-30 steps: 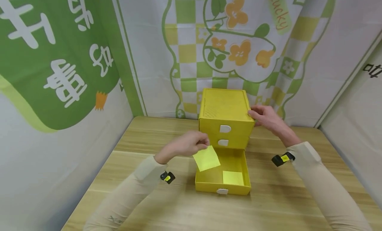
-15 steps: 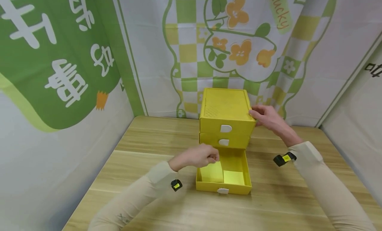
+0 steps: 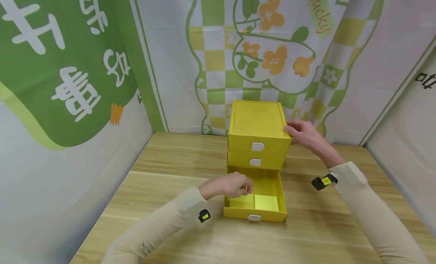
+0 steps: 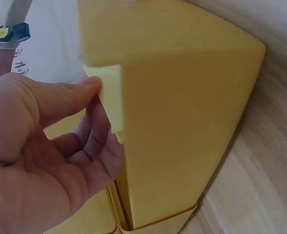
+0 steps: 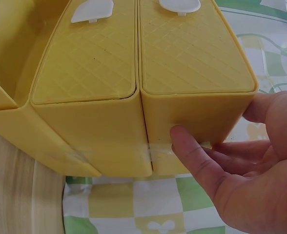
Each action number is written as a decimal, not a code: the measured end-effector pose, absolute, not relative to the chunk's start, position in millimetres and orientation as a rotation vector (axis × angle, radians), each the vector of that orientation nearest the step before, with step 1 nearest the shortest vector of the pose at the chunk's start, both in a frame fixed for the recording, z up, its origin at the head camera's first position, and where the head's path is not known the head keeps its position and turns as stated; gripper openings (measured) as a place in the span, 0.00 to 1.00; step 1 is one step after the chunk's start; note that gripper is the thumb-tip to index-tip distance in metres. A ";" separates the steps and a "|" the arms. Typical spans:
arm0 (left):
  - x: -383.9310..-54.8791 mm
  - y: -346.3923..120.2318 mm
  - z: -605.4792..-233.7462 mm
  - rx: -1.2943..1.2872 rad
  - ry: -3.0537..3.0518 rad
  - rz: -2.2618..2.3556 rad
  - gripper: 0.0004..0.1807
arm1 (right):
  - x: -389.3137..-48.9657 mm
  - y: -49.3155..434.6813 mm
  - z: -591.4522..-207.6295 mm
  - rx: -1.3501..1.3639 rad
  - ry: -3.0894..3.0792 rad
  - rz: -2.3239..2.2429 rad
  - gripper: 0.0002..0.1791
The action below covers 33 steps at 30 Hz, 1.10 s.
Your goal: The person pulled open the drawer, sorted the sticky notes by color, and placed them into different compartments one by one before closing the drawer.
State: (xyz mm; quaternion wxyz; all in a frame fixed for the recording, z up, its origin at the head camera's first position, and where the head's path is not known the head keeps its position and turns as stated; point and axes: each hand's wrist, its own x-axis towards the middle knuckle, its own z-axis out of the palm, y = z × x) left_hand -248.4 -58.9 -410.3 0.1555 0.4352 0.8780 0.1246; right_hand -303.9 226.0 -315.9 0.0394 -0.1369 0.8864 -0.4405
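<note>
A yellow drawer cabinet [image 3: 257, 120] stands on the table, its bottom drawer [image 3: 238, 213] pulled out. Over that drawer's left half, my left hand [image 3: 235, 184] pinches a yellow sticky note [image 4: 112, 95] between thumb and finger. In the left wrist view the note hangs just inside the drawer wall. Another yellow sticky note [image 3: 266, 202] lies flat in the drawer's right front part. My right hand [image 3: 303, 133] rests on the cabinet's upper right side, thumb at the top edge and fingers touching the side wall [image 5: 187, 109].
Two upper drawers are closed, with white pull tabs [image 3: 257, 147] on their fronts. Wooden tabletop [image 3: 170, 158] surrounds the cabinet. A patterned curtain [image 3: 214, 78] hangs close behind it, and white cloth walls stand left and right.
My left hand has moved right and down, lowering the sticky note from above the drawer into its left front part. The right hand has stayed on the cabinet.
</note>
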 end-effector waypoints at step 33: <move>-210.2 -48.4 -402.3 1.519 2.525 0.456 0.07 | -305.5 226.4 -317.7 -0.427 2.688 -1.406 0.34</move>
